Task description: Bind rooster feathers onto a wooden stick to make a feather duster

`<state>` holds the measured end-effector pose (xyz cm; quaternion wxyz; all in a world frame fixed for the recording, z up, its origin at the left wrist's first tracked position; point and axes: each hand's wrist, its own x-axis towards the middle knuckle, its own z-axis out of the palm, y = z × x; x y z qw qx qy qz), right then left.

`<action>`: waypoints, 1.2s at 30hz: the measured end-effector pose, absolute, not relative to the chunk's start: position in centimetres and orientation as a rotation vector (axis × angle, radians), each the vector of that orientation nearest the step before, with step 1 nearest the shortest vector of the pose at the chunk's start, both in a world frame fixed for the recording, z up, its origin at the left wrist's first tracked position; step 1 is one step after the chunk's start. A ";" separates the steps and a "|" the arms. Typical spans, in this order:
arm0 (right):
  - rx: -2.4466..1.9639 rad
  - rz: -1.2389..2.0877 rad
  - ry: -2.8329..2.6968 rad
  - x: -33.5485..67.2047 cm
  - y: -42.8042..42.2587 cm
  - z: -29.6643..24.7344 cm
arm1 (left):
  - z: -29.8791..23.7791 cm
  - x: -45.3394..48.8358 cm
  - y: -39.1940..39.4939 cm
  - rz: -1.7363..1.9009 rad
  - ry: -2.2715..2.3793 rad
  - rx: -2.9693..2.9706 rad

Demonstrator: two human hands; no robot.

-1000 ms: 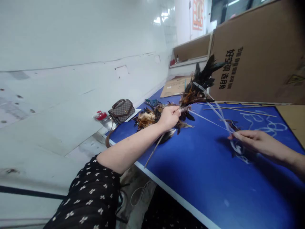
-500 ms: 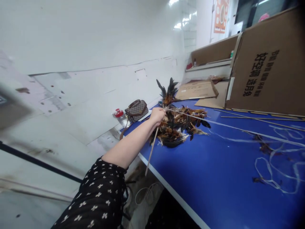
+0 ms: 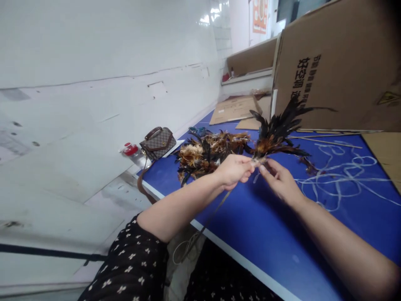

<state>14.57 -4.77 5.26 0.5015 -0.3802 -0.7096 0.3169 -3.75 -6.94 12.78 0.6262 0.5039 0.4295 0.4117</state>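
We see the left hand (image 3: 237, 171) closed round the base of the feather bunch (image 3: 277, 129), a stick (image 3: 220, 205) poking out below, plumes fanning above the blue worktop (image 3: 250, 242). The right hand (image 3: 281, 180), half curled, meets that base; we can't tell whether it's pinching anything.

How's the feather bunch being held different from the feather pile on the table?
The feather bunch is in the left hand; the feather pile lies on the blue table. The bunch fans out; the pile is jumbled. Both mix black and brown feathers.
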 end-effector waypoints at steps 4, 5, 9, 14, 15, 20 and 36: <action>-0.861 1.070 -1.570 14.1 -5.1 4.2 | 12.0 -3.6 -6.9 0.966 0.988 1.085; -0.895 1.081 -1.558 14.4 -5.3 4.2 | 11.5 -3.6 -6.8 0.972 1.007 1.079; -1.033 0.930 -1.555 14.8 -6.6 5.1 | 9.1 -3.3 -6.4 0.993 1.155 1.184; -1.097 0.762 -1.551 13.2 -7.8 5.7 | 6.9 -1.8 -6.0 1.063 1.304 1.636; -1.099 0.761 -1.543 13.0 -7.9 5.6 | 6.7 -1.5 -6.0 1.064 1.317 1.664; -1.090 0.786 -1.522 12.9 -8.0 5.6 | 6.0 -0.4 -6.1 1.067 1.323 1.633; -1.188 0.610 -1.563 13.4 -6.7 4.1 | 5.4 -2.0 -6.1 1.057 1.497 2.280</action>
